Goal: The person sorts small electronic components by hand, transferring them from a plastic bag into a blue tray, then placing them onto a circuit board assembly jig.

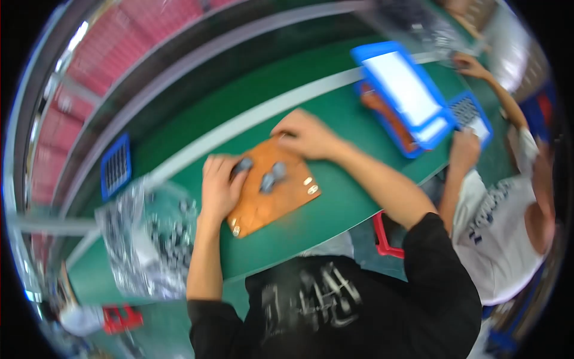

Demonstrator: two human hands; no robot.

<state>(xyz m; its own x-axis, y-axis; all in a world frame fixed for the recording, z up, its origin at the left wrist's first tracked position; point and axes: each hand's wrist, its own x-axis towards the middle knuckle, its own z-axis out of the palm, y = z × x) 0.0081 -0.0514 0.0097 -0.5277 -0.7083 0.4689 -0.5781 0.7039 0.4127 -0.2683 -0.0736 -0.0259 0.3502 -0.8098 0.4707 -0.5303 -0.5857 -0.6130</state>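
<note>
On the green table [359, 185] lies a flat orange board [263, 212] with small metal fittings at its near corners. My left hand [218, 185] is at the board's left side, with a small dark grey part [243, 166] between thumb and fingers. Two similar grey parts, one lower [266, 182] and one upper [279, 170], rest on the middle of the board. My right hand [308, 136] is curled at the far edge of the board, its fingers bent inward. Whatever those fingers hold, if anything, is too blurred to make out.
Left of my left forearm sits a clear plastic bag [119, 254] of small dark parts. A blue tray [116, 167] lies farther left. To the right stands a blue bin [391, 51] with a white sheet, beside a co-worker's hand [464, 149] and another blue tray [485, 128].
</note>
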